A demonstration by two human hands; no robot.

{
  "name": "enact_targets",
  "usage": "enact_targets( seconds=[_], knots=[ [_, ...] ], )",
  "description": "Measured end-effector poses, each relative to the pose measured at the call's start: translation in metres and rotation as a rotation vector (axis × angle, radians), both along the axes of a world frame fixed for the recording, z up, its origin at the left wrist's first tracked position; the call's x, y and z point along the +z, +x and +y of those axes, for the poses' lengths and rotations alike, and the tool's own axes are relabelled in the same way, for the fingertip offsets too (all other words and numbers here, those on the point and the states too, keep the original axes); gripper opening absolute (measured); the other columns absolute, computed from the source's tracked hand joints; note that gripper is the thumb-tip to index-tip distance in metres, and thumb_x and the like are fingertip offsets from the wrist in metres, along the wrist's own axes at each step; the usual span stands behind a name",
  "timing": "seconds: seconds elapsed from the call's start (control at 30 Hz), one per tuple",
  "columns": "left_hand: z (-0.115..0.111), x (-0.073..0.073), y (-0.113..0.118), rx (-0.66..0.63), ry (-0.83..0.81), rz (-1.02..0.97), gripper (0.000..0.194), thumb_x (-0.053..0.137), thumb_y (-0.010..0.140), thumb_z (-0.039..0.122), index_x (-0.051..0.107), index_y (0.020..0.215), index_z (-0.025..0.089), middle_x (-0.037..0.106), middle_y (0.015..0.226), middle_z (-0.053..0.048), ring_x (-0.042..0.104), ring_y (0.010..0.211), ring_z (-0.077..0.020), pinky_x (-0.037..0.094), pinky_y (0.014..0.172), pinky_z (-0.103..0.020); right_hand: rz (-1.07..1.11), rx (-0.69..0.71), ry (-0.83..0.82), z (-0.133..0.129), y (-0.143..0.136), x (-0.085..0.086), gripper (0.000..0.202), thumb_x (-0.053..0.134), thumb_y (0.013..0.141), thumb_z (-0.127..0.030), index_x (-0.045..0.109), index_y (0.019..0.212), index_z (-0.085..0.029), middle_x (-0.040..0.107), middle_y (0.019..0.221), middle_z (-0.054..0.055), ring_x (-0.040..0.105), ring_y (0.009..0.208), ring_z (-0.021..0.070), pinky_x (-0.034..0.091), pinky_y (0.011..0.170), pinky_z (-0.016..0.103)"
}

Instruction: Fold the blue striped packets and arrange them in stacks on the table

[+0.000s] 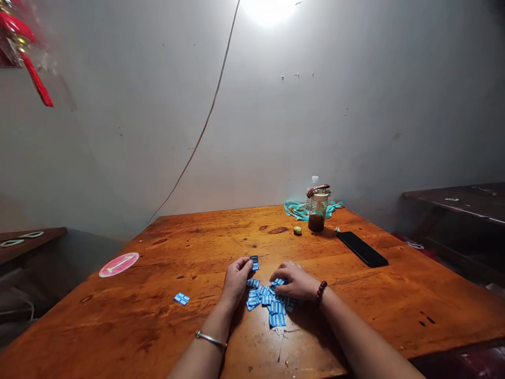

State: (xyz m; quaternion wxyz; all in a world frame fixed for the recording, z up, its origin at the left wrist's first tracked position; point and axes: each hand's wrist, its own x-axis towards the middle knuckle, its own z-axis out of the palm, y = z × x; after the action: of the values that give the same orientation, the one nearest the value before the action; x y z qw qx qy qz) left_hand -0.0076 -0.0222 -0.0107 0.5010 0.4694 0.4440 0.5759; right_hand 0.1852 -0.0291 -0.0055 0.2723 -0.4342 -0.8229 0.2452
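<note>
My left hand (235, 280) is closed, with thumb and fingertips pinching a small blue-and-white card (255, 266) just above the table. My right hand (296, 281) curls over the far right side of a loose pile of similar blue-and-white cards (276, 306). Between its thumb and fingers is another blue-and-white card (278, 282), partly hidden by the fingers. The cards in the pile overlap at different angles. Apart from them, to the left of my left forearm, lies a single flat blue-and-white card (182, 298).
On the wooden table (165, 337) a black phone (362, 249) lies at the right. Behind it stand a lidded cup with dark contents (316, 221) and a clear bottle, by a teal strap (294, 209) and a small yellow-green object (297, 230). A pink round sign (119, 265) sits near the left edge.
</note>
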Motion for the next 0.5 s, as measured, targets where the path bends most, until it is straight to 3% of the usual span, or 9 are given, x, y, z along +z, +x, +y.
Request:
enact_targets(
  seconds=[0.07, 0.17, 0.33, 0.43, 0.5],
  knots=[
    [0.000, -0.001, 0.001, 0.002, 0.001, -0.002, 0.024, 0.064, 0.060, 0.035, 0.060, 0.070, 0.013, 0.056, 0.060, 0.002, 0.051, 0.053, -0.0078, 0.042, 0.050, -0.018, -0.189, -0.009, 0.081, -0.005, -0.003, -0.002, 0.016, 0.059, 0.063, -0.023, 0.066, 0.077, -0.027, 0.055, 0.084, 0.001, 0.045, 0.084, 0.0172, 0.027, 0.076, 0.030],
    [0.001, -0.003, 0.001, 0.015, 0.000, -0.005, 0.024, 0.064, 0.059, 0.035, 0.060, 0.069, 0.013, 0.056, 0.059, 0.002, 0.050, 0.053, -0.0075, 0.041, 0.050, -0.018, -0.279, -0.111, 0.152, -0.005, -0.006, -0.003, 0.015, 0.055, 0.065, -0.016, 0.065, 0.070, -0.026, 0.055, 0.081, 0.001, 0.045, 0.084, 0.0170, 0.024, 0.076, 0.031],
    [0.002, -0.003, 0.001, 0.032, 0.012, -0.011, 0.025, 0.064, 0.057, 0.036, 0.060, 0.067, 0.013, 0.056, 0.059, 0.002, 0.050, 0.053, -0.0078, 0.043, 0.052, -0.020, -0.217, -0.186, 0.207, -0.008, -0.016, -0.001, 0.015, 0.050, 0.074, -0.027, 0.062, 0.080, -0.022, 0.054, 0.084, 0.003, 0.044, 0.084, 0.0166, 0.022, 0.077, 0.031],
    [0.001, -0.002, 0.001, 0.024, 0.027, -0.005, 0.024, 0.064, 0.058, 0.036, 0.060, 0.066, 0.013, 0.056, 0.060, 0.002, 0.050, 0.054, -0.0083, 0.043, 0.053, -0.020, -0.162, -0.137, 0.227, -0.014, -0.026, -0.003, 0.020, 0.054, 0.070, -0.034, 0.060, 0.087, -0.024, 0.054, 0.086, 0.002, 0.045, 0.085, 0.0164, 0.021, 0.081, 0.032],
    [0.000, -0.002, 0.001, 0.021, 0.034, 0.001, 0.024, 0.063, 0.058, 0.036, 0.060, 0.066, 0.013, 0.055, 0.059, 0.002, 0.050, 0.054, -0.0084, 0.043, 0.052, -0.019, -0.154, -0.118, 0.178, -0.014, -0.028, -0.005, 0.015, 0.058, 0.067, -0.029, 0.062, 0.080, -0.024, 0.056, 0.083, 0.001, 0.047, 0.083, 0.0157, 0.021, 0.081, 0.031]
  ],
)
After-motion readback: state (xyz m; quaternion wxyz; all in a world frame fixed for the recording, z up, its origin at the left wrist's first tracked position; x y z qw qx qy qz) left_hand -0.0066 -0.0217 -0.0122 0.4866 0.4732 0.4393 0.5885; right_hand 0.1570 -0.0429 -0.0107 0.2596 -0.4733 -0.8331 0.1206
